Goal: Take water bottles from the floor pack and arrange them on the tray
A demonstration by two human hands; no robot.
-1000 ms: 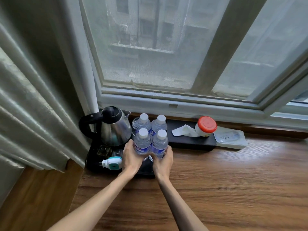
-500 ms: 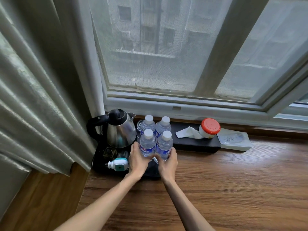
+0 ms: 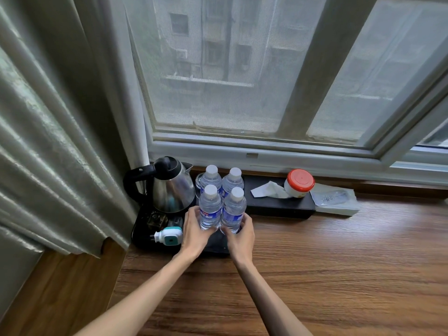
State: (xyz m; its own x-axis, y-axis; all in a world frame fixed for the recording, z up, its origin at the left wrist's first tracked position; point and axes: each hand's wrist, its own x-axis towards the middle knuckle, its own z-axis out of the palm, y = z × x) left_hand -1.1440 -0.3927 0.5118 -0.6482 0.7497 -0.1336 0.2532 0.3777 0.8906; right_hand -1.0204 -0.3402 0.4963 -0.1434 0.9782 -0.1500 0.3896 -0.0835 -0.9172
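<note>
Little has moved since the earlier frames: the two front bottles are still clasped by both hands at the same spot on the tray, and only the view has drifted slightly, so that the whole group sits a little further right in the picture. Four water bottles are seen standing upright in a tight two-by-two cluster on the black tray [image 3: 143,235], just right of the steel kettle [image 3: 171,186]. The front left bottle [image 3: 210,209] is wrapped low down by the left hand [image 3: 195,232], the fingers curled around its side. The front right bottle [image 3: 233,212] is gripped in the same way by the right hand [image 3: 241,235]. The two front bottles are pressed against each other, and the back left bottle [image 3: 211,177] and back right bottle [image 3: 233,179] are set close behind them, touched by neither hand. A white and teal plug-in device [image 3: 168,236] is laid on the tray near the left hand. Further right, a black box [image 3: 278,204] is set along the window sill, with a tissue [image 3: 268,190] and a red-lidded jar [image 3: 299,183] on it. Everything is placed on a wooden table [image 3: 315,275], beside a grey curtain [image 3: 53,129].
</note>
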